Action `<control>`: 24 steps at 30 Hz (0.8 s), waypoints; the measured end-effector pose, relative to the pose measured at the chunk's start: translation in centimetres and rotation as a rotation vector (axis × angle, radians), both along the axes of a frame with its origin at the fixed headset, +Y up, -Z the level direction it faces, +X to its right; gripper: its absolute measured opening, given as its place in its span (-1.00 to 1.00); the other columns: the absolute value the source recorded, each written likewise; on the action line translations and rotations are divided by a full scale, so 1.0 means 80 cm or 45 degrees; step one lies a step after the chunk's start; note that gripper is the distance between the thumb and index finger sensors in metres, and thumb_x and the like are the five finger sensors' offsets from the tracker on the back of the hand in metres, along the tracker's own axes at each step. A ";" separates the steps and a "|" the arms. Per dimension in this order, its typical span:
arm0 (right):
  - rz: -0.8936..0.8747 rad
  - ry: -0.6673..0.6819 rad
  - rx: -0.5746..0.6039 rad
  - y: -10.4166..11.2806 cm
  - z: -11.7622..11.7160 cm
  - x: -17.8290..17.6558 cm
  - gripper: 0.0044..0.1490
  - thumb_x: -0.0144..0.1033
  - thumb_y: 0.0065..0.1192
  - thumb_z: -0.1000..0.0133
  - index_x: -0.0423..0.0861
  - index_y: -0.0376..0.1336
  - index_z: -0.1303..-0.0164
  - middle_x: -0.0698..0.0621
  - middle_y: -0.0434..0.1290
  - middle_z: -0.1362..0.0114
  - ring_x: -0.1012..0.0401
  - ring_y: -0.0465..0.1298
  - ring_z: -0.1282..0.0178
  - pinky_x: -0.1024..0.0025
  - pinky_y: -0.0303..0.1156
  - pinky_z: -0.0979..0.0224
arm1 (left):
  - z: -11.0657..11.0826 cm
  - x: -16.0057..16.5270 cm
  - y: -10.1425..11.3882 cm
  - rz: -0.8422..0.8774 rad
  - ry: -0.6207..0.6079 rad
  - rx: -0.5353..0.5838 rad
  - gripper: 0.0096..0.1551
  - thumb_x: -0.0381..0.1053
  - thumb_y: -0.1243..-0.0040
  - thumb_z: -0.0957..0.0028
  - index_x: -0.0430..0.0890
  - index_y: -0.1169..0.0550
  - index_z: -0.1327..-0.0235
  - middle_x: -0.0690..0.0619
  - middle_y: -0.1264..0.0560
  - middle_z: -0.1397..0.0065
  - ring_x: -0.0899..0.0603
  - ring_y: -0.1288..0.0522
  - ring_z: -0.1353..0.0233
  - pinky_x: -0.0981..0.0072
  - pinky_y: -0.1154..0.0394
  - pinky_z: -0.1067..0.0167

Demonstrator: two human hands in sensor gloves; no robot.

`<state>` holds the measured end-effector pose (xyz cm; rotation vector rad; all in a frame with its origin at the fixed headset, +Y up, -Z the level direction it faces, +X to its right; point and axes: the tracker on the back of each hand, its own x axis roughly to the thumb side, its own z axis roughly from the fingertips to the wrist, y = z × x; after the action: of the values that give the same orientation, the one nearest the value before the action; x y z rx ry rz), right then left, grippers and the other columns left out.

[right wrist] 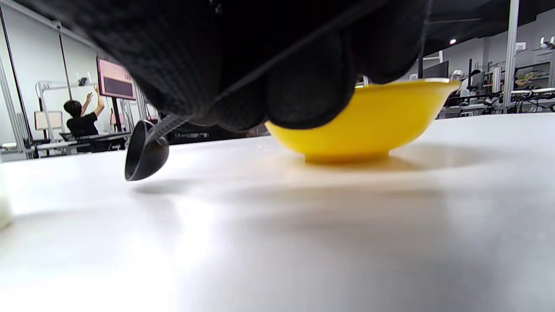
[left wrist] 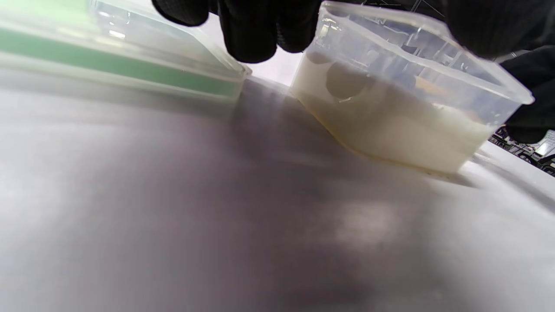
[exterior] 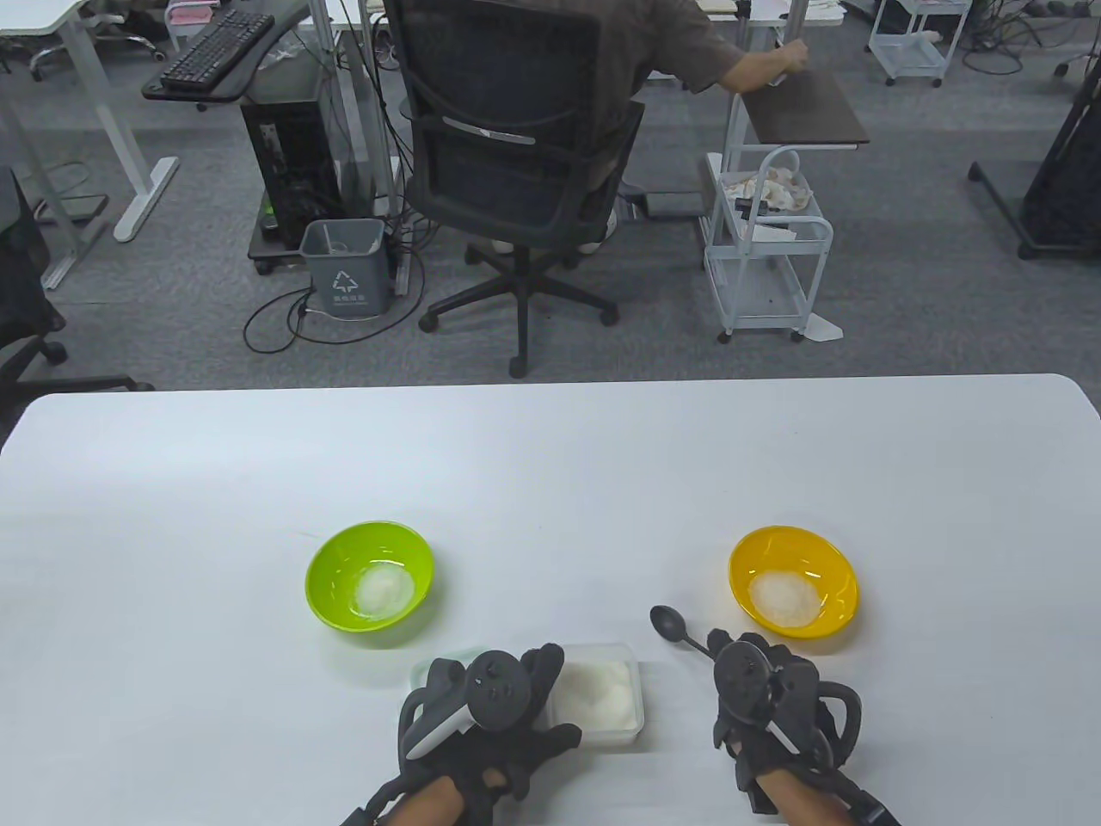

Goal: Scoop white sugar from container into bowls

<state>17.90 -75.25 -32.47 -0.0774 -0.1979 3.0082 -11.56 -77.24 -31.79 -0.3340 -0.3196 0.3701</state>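
A clear plastic container (exterior: 602,695) of white sugar stands near the table's front edge; it also shows in the left wrist view (left wrist: 403,99). My left hand (exterior: 516,688) grips its left side, fingers (left wrist: 251,30) over the rim. My right hand (exterior: 765,680) holds a black spoon (exterior: 675,628) by the handle, its bowl low over the table between the container and the yellow bowl (exterior: 793,592). In the right wrist view the spoon (right wrist: 145,154) looks empty next to the yellow bowl (right wrist: 360,125). A green bowl (exterior: 370,575) stands to the left. Both bowls hold some sugar.
The container's lid (left wrist: 130,56), clear with a green band, lies left of the container under my left hand. The white table (exterior: 550,465) stretches far back beyond the bowls. An office chair and a cart stand past the far edge.
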 end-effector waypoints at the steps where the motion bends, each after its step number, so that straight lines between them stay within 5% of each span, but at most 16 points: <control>1: 0.001 0.005 -0.003 0.000 -0.001 -0.002 -0.45 -0.27 0.41 -0.03 0.13 0.43 -0.28 -0.04 0.55 -0.29 0.05 0.62 0.00 0.00 0.38 -0.40 | 0.000 0.000 0.000 -0.001 -0.001 0.000 0.11 0.53 -0.13 0.15 0.25 -0.02 -0.65 0.15 -0.12 -0.77 -0.13 -0.26 -0.75 -0.18 -0.10 -0.63; 7: -0.101 -0.011 -0.156 -0.019 -0.008 -0.001 -0.44 -0.27 0.41 -0.03 0.10 0.43 -0.29 -0.07 0.58 -0.26 0.04 0.65 0.00 -0.01 0.39 -0.38 | 0.000 0.000 0.000 -0.002 -0.001 0.001 0.11 0.53 -0.12 0.15 0.25 -0.01 -0.65 0.15 -0.12 -0.77 -0.14 -0.26 -0.75 -0.18 -0.10 -0.63; 14: -0.057 -0.028 -0.155 -0.024 -0.009 0.000 -0.42 -0.21 0.39 -0.04 0.07 0.41 -0.33 -0.10 0.54 -0.32 0.02 0.63 -0.07 -0.03 0.37 -0.40 | 0.000 0.001 0.000 -0.003 -0.002 0.001 0.11 0.53 -0.13 0.15 0.25 -0.02 -0.65 0.14 -0.12 -0.77 -0.14 -0.26 -0.75 -0.18 -0.10 -0.63; 24: 0.005 0.101 0.119 0.035 0.007 -0.001 -0.26 0.09 0.36 -0.03 0.09 0.32 -0.44 -0.13 0.46 -0.46 -0.03 0.58 -0.23 -0.08 0.31 -0.48 | 0.000 0.001 0.000 -0.007 -0.005 0.001 0.11 0.53 -0.13 0.15 0.25 -0.02 -0.65 0.14 -0.12 -0.77 -0.14 -0.26 -0.75 -0.18 -0.10 -0.63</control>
<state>17.82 -72.44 -31.91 0.0512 -0.3306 2.9937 -11.48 -77.20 -31.82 -0.3348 -0.3230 0.3637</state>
